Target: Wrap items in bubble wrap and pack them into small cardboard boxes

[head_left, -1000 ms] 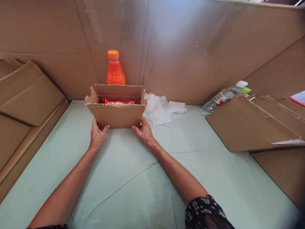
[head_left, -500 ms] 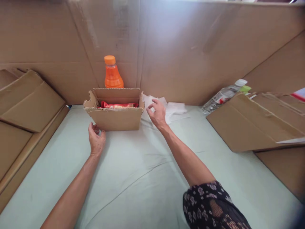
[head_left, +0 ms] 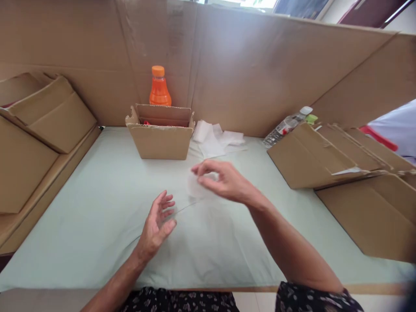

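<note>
My right hand (head_left: 224,181) hovers over the middle of the pale green table (head_left: 97,208), its fingers pinched on a thin white sheet (head_left: 196,188) that is blurred by motion. My left hand (head_left: 157,225) is nearer to me, palm up and fingers spread, holding nothing. At the back stands a small open cardboard box (head_left: 160,139) with something red showing just inside its rim. A loose pile of white sheets (head_left: 214,139) lies right of the box. An orange bottle (head_left: 160,89) stands behind it.
Tall cardboard walls (head_left: 247,73) enclose the table at the back and sides. Flattened cardboard (head_left: 42,125) is stacked on the left, more cardboard (head_left: 328,158) on the right. A clear water bottle (head_left: 286,125) lies at the back right. A person's pale sleeve (head_left: 394,128) shows at the far right.
Both hands left the box and drew back toward me. The right hand reached to the white pile, then came back holding a white sheet. The view pulled back and tilted.
</note>
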Demonstrator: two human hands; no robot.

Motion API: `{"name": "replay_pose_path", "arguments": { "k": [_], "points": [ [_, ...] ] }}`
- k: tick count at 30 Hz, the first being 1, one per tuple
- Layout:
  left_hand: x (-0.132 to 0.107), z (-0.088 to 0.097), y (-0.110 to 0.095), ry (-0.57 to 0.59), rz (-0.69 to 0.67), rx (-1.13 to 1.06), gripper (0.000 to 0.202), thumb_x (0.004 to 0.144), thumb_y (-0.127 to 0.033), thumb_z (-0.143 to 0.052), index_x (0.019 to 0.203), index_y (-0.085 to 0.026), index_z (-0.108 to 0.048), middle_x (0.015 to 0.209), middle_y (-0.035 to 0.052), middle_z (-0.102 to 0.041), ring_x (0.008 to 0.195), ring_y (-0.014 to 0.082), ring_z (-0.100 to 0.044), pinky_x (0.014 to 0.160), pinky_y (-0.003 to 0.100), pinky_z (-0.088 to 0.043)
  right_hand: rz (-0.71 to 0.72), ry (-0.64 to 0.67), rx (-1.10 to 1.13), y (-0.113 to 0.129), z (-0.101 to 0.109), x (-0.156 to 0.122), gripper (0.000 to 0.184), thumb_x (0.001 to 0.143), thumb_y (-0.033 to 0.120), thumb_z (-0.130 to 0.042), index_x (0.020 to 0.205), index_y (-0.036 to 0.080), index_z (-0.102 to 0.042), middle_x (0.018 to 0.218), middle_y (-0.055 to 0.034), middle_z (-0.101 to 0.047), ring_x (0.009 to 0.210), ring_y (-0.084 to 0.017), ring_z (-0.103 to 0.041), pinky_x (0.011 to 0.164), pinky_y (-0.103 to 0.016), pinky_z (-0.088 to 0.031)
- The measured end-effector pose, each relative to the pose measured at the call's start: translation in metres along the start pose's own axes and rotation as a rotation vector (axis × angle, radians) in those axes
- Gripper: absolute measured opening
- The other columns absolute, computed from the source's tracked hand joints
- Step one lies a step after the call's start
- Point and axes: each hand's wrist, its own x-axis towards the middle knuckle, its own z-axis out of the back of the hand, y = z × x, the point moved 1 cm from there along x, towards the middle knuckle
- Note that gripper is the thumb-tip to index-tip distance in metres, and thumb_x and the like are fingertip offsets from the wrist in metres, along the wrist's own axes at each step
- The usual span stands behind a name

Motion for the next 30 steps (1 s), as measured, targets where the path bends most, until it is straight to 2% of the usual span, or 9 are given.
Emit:
{"name": "replay_pose_path", "arguments": {
  "k": [2,4,8,11,14,18,21,26,30],
  "points": [
    [-0.018,-0.001,-0.005,-0.019,0.140,-0.237,0.084,0.082,-0.061,-0.068,0.151,-0.027,-0.035,0.144,0.0165,-0.051,0.129,0.0352,-0.055,0.100,0.054,-0.051,0.041,0.261,0.095,-0.001,-0.029,-0.001,0.020,0.089,0.034,-0.068,0.103,0.020,-0.069,0.117,-0.0060,-0.074,0.108,-0.021,-0.069,0.085,-0.031,-0.053],
    [-0.027,0.005,-0.009,-0.088,0.264,-0.354,0.089,0.079,-0.068,-0.067,0.151,-0.026,-0.033,0.139,0.0173,-0.055,0.125,0.0362,-0.057,0.094,0.056,-0.054,0.078,0.368,0.223,-0.005,-0.044,-0.007,0.033,0.093,0.043,-0.064,0.118,0.021,-0.068,0.127,-0.0068,-0.071,0.117,-0.021,-0.066,0.095,-0.034,-0.051],
    [-0.030,0.026,-0.012,-0.224,0.355,-0.327,0.099,0.074,-0.068,-0.071,0.153,-0.025,-0.029,0.133,0.0176,-0.058,0.118,0.0344,-0.061,0.088,0.052,-0.057,-0.010,0.186,0.236,-0.029,-0.044,-0.022,0.035,0.101,0.043,-0.050,0.122,0.022,-0.068,0.134,-0.0083,-0.067,0.126,-0.023,-0.061,0.103,-0.038,-0.049],
    [-0.028,0.030,-0.007,-0.230,0.348,-0.195,0.100,0.075,-0.063,-0.071,0.156,-0.025,-0.024,0.138,0.0184,-0.055,0.116,0.0314,-0.062,0.086,0.044,-0.055,-0.034,0.226,-0.040,-0.046,-0.050,-0.025,0.027,0.095,0.034,-0.062,0.118,0.022,-0.071,0.135,-0.0094,-0.067,0.128,-0.026,-0.060,0.102,-0.042,-0.050],
    [-0.019,0.022,-0.001,-0.199,0.273,0.067,0.103,0.070,-0.052,-0.078,0.156,-0.024,-0.027,0.140,0.0176,-0.053,0.115,0.0280,-0.062,0.087,0.039,-0.053,0.059,0.223,-0.349,-0.054,-0.067,-0.016,0.025,0.091,0.023,-0.067,0.115,0.022,-0.073,0.135,-0.0098,-0.067,0.138,-0.030,-0.052,0.110,-0.050,-0.042],
    [-0.006,0.014,0.003,-0.131,0.169,0.356,0.081,0.072,-0.037,-0.070,0.145,-0.016,-0.044,0.095,0.0048,-0.067,0.082,0.0191,-0.063,0.077,0.033,-0.049,0.134,0.213,-0.640,-0.058,-0.077,-0.002,0.027,0.089,0.015,-0.066,0.114,0.021,-0.073,0.132,-0.0099,-0.069,0.141,-0.032,-0.048,0.110,-0.052,-0.040],
    [-0.004,0.017,-0.003,-0.091,0.166,0.280,0.068,0.075,-0.034,-0.062,0.139,-0.013,-0.049,0.072,-0.0037,-0.057,0.066,0.0148,-0.054,0.068,0.029,-0.043,0.089,0.241,-0.834,-0.062,-0.062,-0.003,0.021,0.085,0.011,-0.067,0.103,0.018,-0.075,0.121,-0.0141,-0.072,0.138,-0.035,-0.050,0.110,-0.055,-0.037],
    [-0.023,0.031,-0.019,-0.004,0.364,-0.010,0.070,0.076,-0.037,-0.068,0.139,-0.015,-0.048,0.074,-0.0044,-0.055,0.063,0.0114,-0.050,0.064,0.025,-0.041,0.034,0.159,-1.041,-0.062,-0.029,0.001,0.020,0.084,0.012,-0.067,0.102,0.016,-0.074,0.123,-0.0185,-0.070,0.140,-0.039,-0.045,0.113,-0.057,-0.031],
    [-0.046,0.043,-0.019,-0.079,0.444,-0.100,0.076,0.075,-0.042,-0.075,0.141,-0.017,-0.046,0.075,-0.0041,-0.055,0.062,0.0112,-0.050,0.062,0.026,-0.044,0.061,0.230,-0.957,-0.065,-0.046,0.029,0.036,0.089,0.019,-0.065,0.124,0.018,-0.068,0.137,-0.0144,-0.064,0.144,-0.036,-0.042,0.114,-0.055,-0.032]
  ]
}}
